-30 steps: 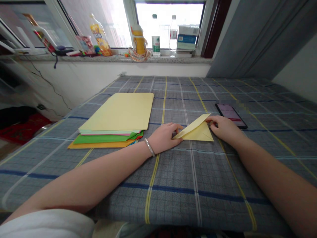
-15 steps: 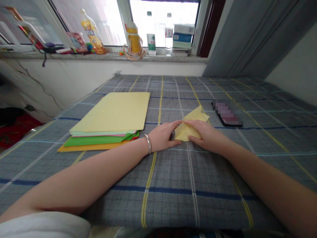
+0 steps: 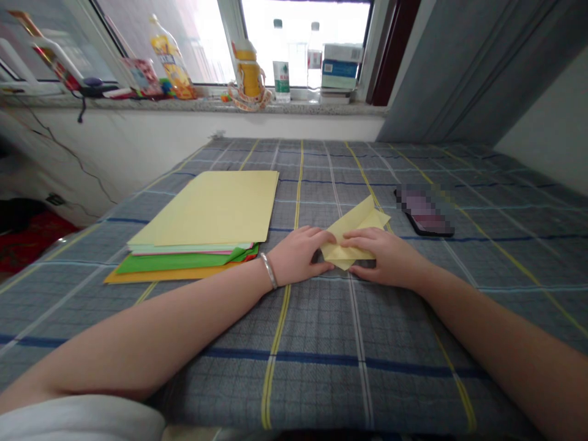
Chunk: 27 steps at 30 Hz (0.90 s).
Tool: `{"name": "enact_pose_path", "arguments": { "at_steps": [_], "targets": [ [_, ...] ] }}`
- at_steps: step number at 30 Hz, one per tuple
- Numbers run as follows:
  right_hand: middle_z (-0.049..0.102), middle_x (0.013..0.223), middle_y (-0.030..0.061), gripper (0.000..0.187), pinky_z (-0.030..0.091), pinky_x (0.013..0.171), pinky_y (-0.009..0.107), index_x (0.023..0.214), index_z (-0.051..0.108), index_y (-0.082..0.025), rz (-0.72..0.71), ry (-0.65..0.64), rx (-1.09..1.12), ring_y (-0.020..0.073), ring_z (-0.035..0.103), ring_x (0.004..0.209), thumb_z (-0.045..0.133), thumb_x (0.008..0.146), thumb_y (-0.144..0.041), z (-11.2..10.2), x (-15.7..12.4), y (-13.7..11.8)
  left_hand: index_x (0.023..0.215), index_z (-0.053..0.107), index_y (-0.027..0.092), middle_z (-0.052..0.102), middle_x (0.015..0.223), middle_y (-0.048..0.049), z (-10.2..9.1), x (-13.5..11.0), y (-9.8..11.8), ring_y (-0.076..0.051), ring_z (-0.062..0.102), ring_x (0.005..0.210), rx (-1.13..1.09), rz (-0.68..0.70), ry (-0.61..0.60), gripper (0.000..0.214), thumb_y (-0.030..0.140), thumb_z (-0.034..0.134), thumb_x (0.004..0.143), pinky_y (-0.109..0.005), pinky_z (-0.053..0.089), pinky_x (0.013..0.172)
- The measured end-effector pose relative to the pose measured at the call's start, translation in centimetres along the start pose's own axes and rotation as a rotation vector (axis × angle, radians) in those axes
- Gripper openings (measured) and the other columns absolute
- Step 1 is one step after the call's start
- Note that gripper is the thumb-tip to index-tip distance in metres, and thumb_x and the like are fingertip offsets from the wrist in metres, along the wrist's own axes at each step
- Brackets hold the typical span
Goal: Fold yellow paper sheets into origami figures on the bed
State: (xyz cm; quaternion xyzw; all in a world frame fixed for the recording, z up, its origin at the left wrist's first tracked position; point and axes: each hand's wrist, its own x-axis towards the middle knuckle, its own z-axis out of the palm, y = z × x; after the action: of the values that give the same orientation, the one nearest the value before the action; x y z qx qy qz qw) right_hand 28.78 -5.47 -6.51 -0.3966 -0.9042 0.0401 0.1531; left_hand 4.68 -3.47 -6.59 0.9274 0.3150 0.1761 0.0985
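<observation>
1. Paper folding is the step I'm working through: I'm pressing a yellow folded sheet point(image 3: 354, 234) into a smaller shape while one pointed flap stands loose at its far side.
2. My left hand point(image 3: 297, 254) is curving over the sheet's left end, with its fingertips point(image 3: 321, 234) pressing against the paper. I cannot tell whether it is pinching.
3. My right hand point(image 3: 386, 257) is lying spread across the sheet, pressing down, with no pinch showing.
4. I'm judging that the next move calls for flattening the raised flap and creasing it firmly.
5. The sheet is lying on a plaid cloth point(image 3: 321, 373) just right of the stack point(image 3: 202, 208), its thin matte paper showing crisp, angular edges.
6. The stack is holding smooth pale yellow sheets above a green sheet point(image 3: 174, 263) and an orange sheet point(image 3: 138, 277). Well right of the stack, a blurred phone point(image 3: 425, 211) is lying on the cloth.
</observation>
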Motion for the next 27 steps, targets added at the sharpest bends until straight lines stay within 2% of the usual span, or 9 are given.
{"name": "enact_pose_path", "arguments": {
  "at_steps": [9,13,19,27],
  "targets": [
    [0.068,0.112,0.0067,0.027,0.046,0.089,0.038,0.105,0.066,-0.02,-0.068,0.012,-0.047,0.0239,0.059,0.103,0.061,0.085,-0.037,0.1,0.1,-0.6,0.109,0.056,0.017,0.062,0.103,-0.0079,-0.2,0.2,-0.3,-0.023,0.058,0.096,0.01,0.049,-0.015,0.035,0.035,0.066,0.081,-0.036,0.046,0.087],
    [0.068,0.1,0.0079,0.025,0.044,0.08,0.037,0.095,0.066,-0.019,-0.054,0.033,-0.112,0.0242,0.057,0.095,0.055,0.089,-0.041,0.4,0.7,-1.1,0.105,0.06,0.017,0.062,0.098,-0.0061,-0.4,0.2,-0.2,-0.021,0.057,0.091,0.034,0.074,-0.048,0.031,0.025,0.065,0.076,-0.035,0.046,0.085],
    [0.062,0.085,0.0048,0.023,0.039,0.072,0.033,0.078,0.058,-0.02,-0.062,0.072,-0.1,0.0202,0.053,0.084,0.05,0.092,-0.036,1.1,1.3,-1.4,0.092,0.064,0.016,0.063,0.093,-0.0046,-0.6,0.2,-0.4,-0.018,0.057,0.088,-0.002,0.113,-0.043,0.022,0.01,0.058,0.072,-0.033,0.045,0.086],
    [0.054,0.076,0.001,0.023,0.034,0.064,0.028,0.071,0.05,-0.02,0.077,0.075,0.083,0.0149,0.049,0.072,0.052,0.091,-0.031,2.1,1.8,-1.3,0.085,0.064,0.016,0.063,0.087,-0.0034,-0.4,0.3,-0.7,-0.017,0.057,0.082,-0.016,0.126,-0.014,0.015,0.01,0.057,0.074,-0.031,0.046,0.081]
  ]
}}
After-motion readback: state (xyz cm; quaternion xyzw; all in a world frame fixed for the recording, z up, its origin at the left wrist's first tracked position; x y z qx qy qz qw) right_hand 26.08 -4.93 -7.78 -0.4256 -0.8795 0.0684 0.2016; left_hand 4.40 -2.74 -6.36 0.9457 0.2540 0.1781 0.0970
